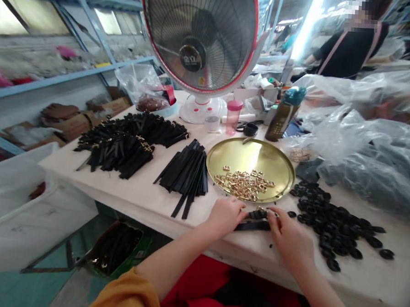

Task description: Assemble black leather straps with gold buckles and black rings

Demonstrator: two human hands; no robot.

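Head view: pinched a black strap (256, 215) between nearly closed left hand (225, 215) and right hand (291, 233), near the tabletop (143, 187) edge, beside the gold tray (232, 154); risked dropping it through a loosened grip.

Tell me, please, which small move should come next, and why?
Perhaps the right hand should adjust the gold-coloured bit while the left hand steadies the dark, ridged piece: the hands are at opposite ends of that piece, and the gold shows near the right fingertips. The exact fit is too small to see.
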